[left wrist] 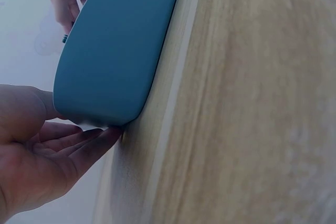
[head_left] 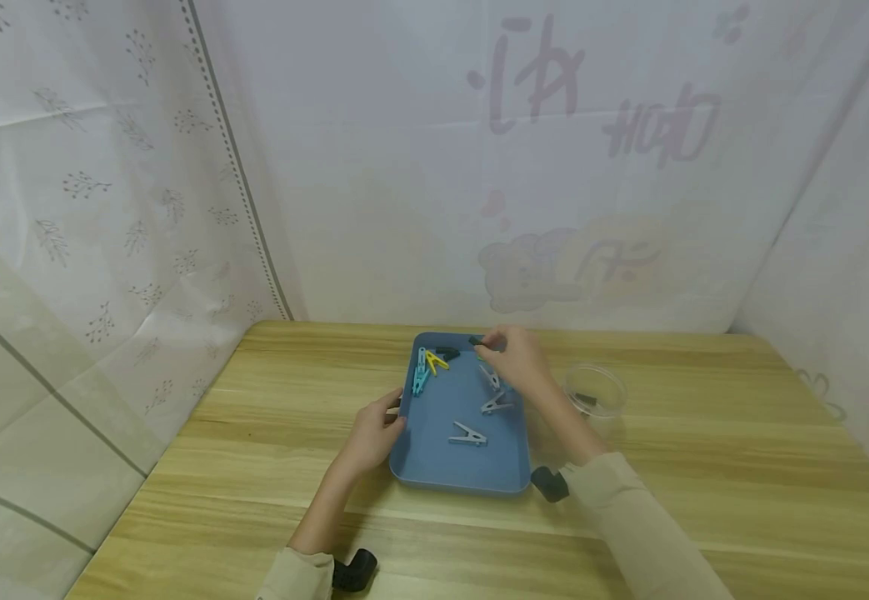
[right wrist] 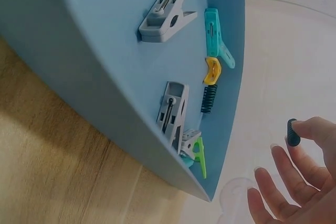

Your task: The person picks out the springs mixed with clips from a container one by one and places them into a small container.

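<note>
My right hand (head_left: 515, 360) is over the far right corner of a blue tray (head_left: 434, 467). Between thumb and index finger it pinches a small dark ribbed piece (right wrist: 293, 132), its other fingers spread. Against the tray's left outer wall rests my left hand (left wrist: 47, 150), its fingers extended and touching low on the side. Inside the tray lie several grey clothespins (head_left: 468, 435). Teal clothespins (head_left: 420, 372), a yellow clothespin (head_left: 436, 362) and a dark ribbed piece (right wrist: 209, 99) are grouped at the far left. A bright green clothespin (right wrist: 200, 157) lies beside grey ones along the right.
Right of the tray stands a clear round dish (head_left: 621, 392) with a dark piece (head_left: 586, 400) in it. Everything stands on a wooden table (head_left: 704, 467). A white printed curtain (head_left: 404, 208) hangs behind the table. Black wrist cameras (head_left: 550, 484) sit at both wrists.
</note>
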`<state>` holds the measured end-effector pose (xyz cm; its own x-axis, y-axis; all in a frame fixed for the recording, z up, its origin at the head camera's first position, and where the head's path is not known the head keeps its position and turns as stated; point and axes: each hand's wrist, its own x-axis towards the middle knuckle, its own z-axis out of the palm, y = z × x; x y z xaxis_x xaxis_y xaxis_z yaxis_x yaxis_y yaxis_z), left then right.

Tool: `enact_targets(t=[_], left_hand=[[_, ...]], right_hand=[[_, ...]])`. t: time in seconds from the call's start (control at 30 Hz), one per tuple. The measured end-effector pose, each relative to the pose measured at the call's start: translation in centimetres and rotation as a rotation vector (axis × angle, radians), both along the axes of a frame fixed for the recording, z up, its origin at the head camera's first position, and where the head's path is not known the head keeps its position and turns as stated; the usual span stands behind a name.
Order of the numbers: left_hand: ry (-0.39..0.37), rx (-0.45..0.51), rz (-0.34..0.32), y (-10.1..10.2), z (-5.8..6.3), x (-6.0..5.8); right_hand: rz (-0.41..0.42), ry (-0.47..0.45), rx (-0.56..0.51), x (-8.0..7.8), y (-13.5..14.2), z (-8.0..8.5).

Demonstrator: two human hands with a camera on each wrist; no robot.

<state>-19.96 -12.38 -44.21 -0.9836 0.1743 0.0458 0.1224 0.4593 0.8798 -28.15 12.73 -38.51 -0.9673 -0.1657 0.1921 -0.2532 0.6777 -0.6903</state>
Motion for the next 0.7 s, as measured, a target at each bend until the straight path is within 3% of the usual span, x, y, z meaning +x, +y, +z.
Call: enact_targets(t=[0.7], left_hand=[[0.015,0.002,-0.001,0.0,0.1,0.2]], right_hand=[[-0.061,0.029,0.007,1.7,0.9,0.1]])
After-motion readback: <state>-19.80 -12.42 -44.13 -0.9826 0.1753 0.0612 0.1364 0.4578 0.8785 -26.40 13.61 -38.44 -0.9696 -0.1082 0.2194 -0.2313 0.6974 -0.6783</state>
